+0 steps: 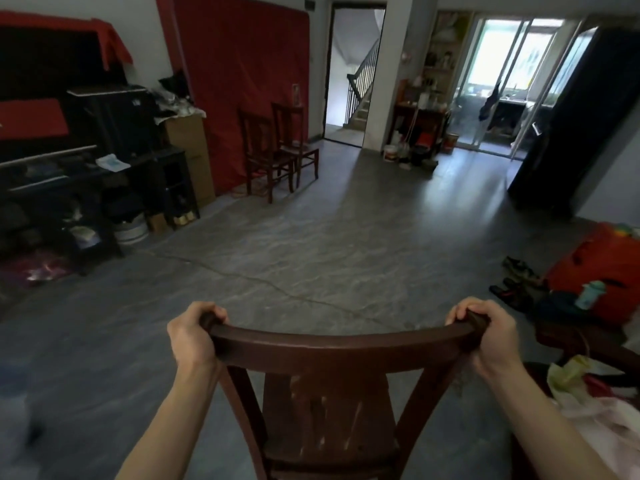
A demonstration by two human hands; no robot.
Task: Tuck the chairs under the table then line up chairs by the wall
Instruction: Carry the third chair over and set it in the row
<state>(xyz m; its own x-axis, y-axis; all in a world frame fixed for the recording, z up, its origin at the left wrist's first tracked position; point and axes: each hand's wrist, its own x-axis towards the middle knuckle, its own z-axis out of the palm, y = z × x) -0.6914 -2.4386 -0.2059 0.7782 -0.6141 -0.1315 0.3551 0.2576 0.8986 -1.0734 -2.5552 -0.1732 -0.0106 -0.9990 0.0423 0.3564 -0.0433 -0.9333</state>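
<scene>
Head view: near the bottom of the scene, a dark brown wooden chair with a curved top rail (339, 348) and a scuffed seat stands on the grey marbled floor (311, 237), its back toward the camera. The left hand (190, 337) grips the left end of the top rail, fingers curled over it. The right hand (491, 336) grips the right end in the same way. Both forearms reach in from the near edge.

Far across the floor, two more dark wooden chairs stand side by side, just in front of a large red cloth (242, 64) hanging on the far wall: the left chair (265, 150) sits slightly nearer, the right chair (294, 133) just beside it. An open doorway with a staircase (353, 71) lies to their right. A black upright piano (52, 150) stands along the left wall.
</scene>
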